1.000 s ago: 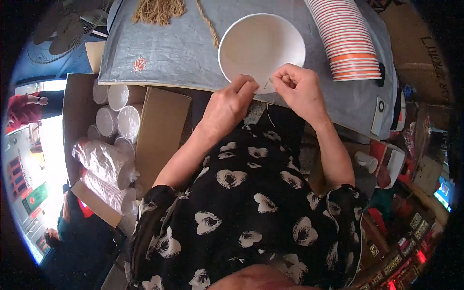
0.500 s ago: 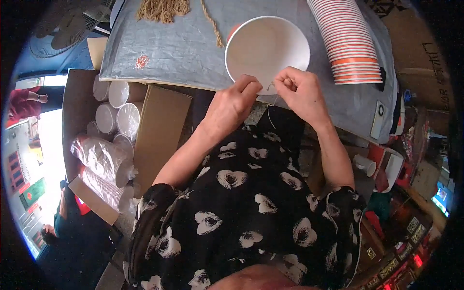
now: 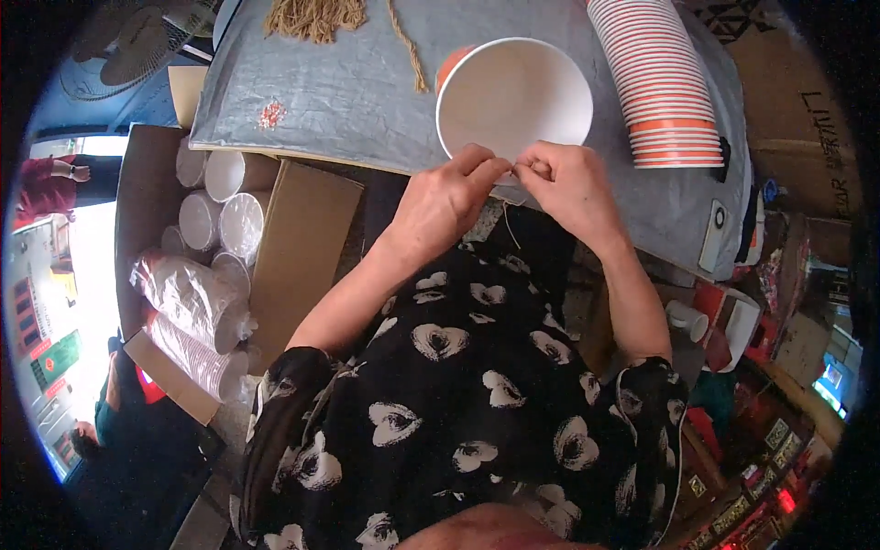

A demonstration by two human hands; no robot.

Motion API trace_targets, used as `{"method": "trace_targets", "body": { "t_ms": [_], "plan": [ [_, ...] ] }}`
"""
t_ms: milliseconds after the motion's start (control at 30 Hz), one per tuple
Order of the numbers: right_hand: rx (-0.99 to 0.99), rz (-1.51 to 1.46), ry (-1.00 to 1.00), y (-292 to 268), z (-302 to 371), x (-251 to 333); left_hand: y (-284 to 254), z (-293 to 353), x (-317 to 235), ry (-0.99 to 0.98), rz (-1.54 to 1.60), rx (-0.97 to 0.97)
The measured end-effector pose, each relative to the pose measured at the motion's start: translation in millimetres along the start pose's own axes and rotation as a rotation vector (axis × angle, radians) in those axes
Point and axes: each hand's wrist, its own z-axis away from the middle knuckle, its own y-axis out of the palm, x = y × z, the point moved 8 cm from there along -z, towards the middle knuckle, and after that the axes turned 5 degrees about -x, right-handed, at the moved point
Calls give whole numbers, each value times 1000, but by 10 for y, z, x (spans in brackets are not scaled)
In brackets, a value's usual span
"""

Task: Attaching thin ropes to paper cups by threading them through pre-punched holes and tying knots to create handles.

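Note:
A large white paper bucket point(image 3: 559, 87) with an orange outer side lies tipped at the table's front edge, its mouth facing me. Just at the near rim, the fingertips of my left hand point(image 3: 442, 203) and my right hand point(image 3: 576, 194) meet in a pinch. A thin pale string point(image 3: 511, 227) hangs below them over my dark clothing. Its upper part is hidden by the fingers, so how it joins the bucket cannot be made out. Both hands are closed, with the thumbs and forefingers pressed together.
Nested paper buckets point(image 3: 667, 101) form a long stack on the right, with a phone-like white object point(image 3: 718, 234) nearby. Tan cords point(image 3: 316, 18), one single cord point(image 3: 409, 50) and red-white bits point(image 3: 272, 115) lie on the grey-covered table. Left of me, a carton point(image 3: 298, 220) holds wrapped cups.
My hands have drawn together, closing the small gap between the fingertips. The short string end that showed between them is now hidden. The whole view has shifted slightly.

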Motion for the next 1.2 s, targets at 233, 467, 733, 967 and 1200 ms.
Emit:
{"method": "trace_targets", "body": {
  "t_ms": [233,467,733,967,1200],
  "plan": [
    [64,-60,-15,-82,-32,53,10,-87,-8,20,-110,60],
    [132,-570,117,-139,40,-93,-127,-246,2,-37,-112,-28],
    [-295,-651,190,138,305,-488,-164,-398,-4,-38,-26,-106],
    [-432,-770,226,385,181,-428,-103,-379,-49,-33,-33,-97],
    [-213,-783,220,380,255,-388,-165,-396,24,-49,-43,-100]
  ]
}}
